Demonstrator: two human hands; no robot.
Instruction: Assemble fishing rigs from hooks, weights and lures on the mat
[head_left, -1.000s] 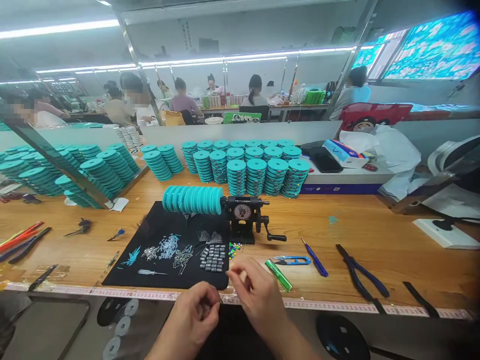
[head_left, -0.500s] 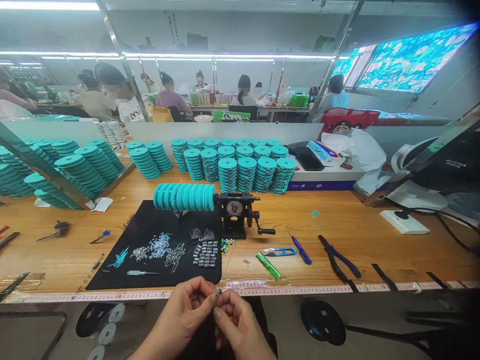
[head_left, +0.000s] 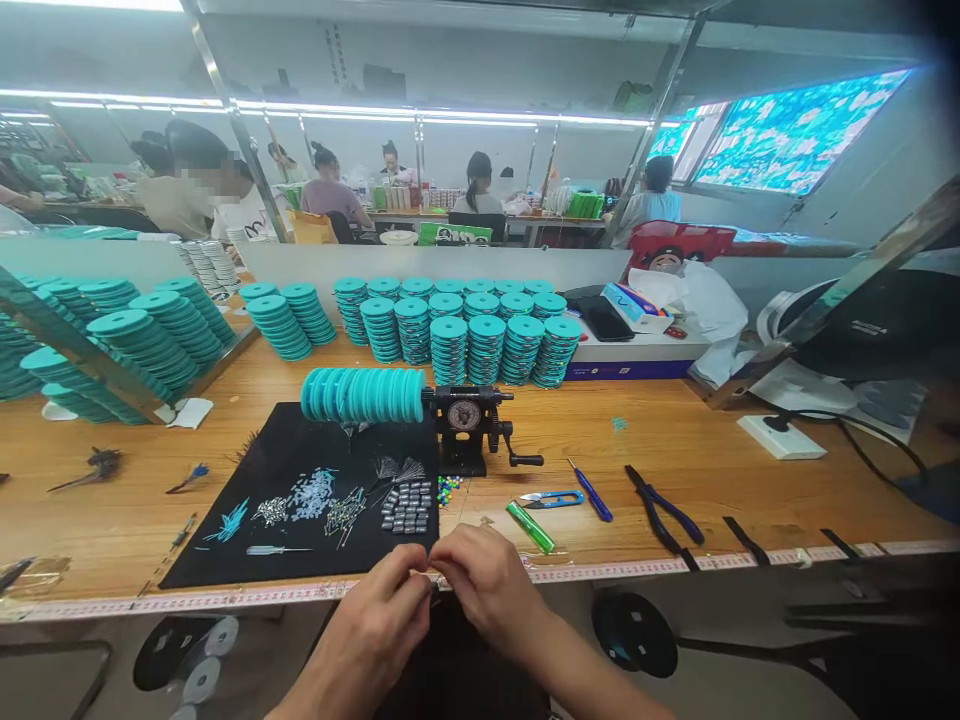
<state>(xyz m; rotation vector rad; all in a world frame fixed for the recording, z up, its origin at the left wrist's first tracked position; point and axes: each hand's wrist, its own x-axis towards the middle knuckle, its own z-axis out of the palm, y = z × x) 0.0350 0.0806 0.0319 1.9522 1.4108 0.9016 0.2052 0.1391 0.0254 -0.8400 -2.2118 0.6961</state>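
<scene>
My left hand (head_left: 382, 615) and my right hand (head_left: 484, 585) meet at the near edge of the wooden bench (head_left: 750, 480), fingertips pinched together on something too small to make out. Just beyond them lies a black mat (head_left: 225, 545) strewn with small metal parts, grey weights (head_left: 407, 507) and teal bits. At the mat's back edge stands a black hand-crank winder (head_left: 469, 425) with a row of teal spools (head_left: 364, 394) on its shaft.
Stacks of teal spools (head_left: 450, 325) fill the back of the bench and a slanted rack (head_left: 112, 340) at left. Right of my hands lie a green tube (head_left: 531, 527), blue snips (head_left: 551, 497), a blue pick (head_left: 590, 490) and pliers (head_left: 664, 515). People sit at benches behind.
My hands came together from slightly apart and now pinch at the bench edge. The view shifted, so the bench sits a little to the left and higher.
</scene>
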